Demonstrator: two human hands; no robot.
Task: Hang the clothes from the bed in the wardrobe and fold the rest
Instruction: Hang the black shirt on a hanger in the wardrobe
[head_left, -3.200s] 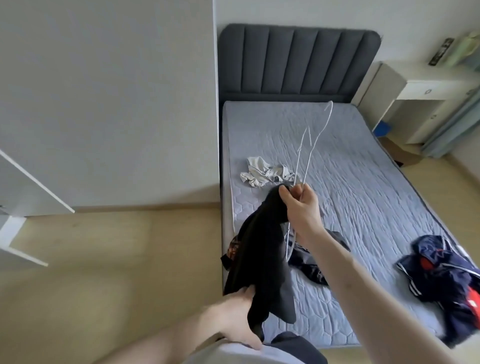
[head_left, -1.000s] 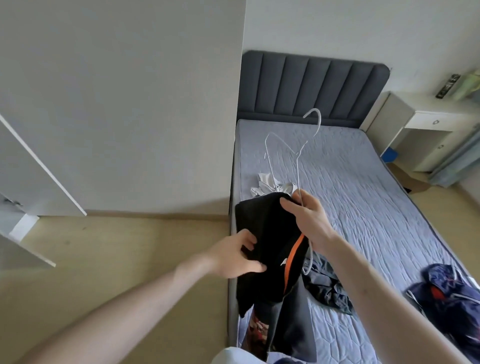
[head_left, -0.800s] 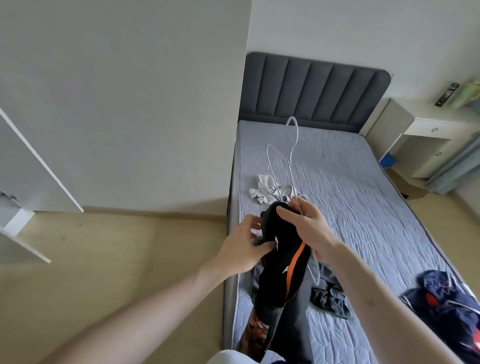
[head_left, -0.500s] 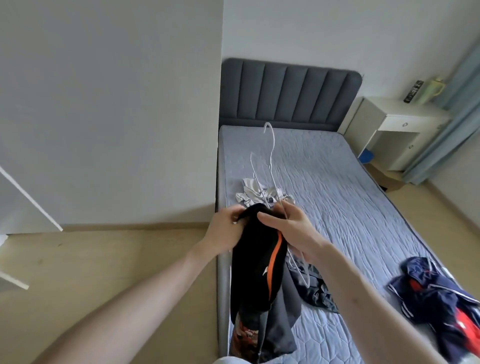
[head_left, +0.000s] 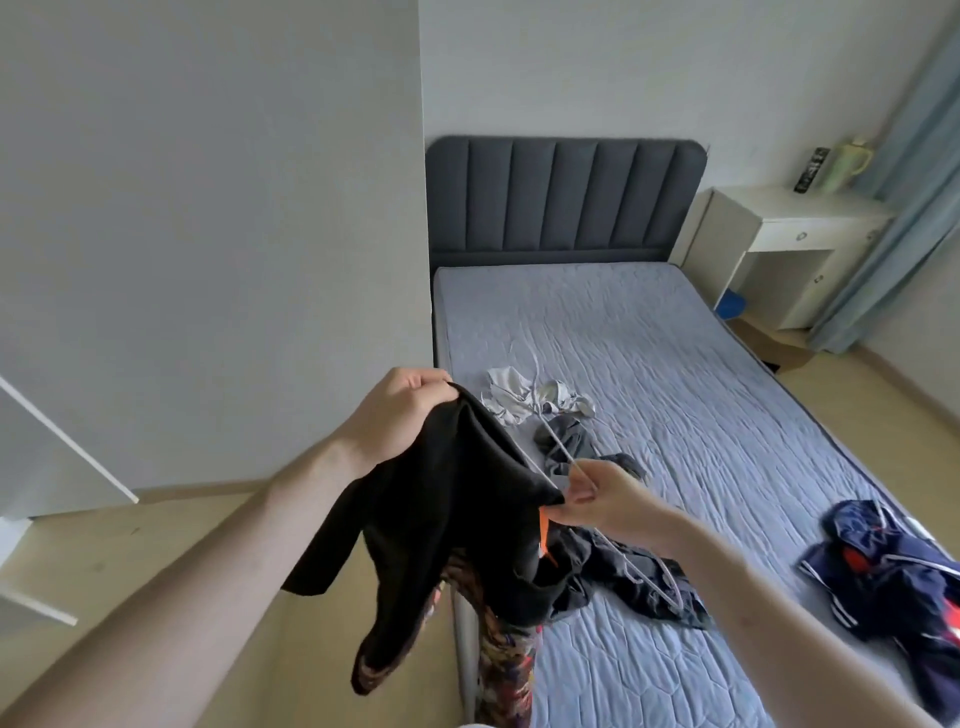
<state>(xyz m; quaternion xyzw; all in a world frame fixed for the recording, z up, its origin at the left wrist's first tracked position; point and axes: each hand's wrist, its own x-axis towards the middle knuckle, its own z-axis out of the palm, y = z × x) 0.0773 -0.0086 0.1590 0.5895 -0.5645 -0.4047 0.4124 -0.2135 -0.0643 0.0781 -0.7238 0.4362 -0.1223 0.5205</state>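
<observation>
Readable text: none.
Black garment (head_left: 457, 525): no print or label can be made out; only an orange stripe and a patterned lining.
Dark object on the bedside table (head_left: 810, 169): pale marks on it, too small to read.
Navy jacket (head_left: 893, 582): white and red trim, no lettering legible.

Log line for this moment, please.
left hand: grips black garment | right hand: pinches garment, white hanger | unhung
</observation>
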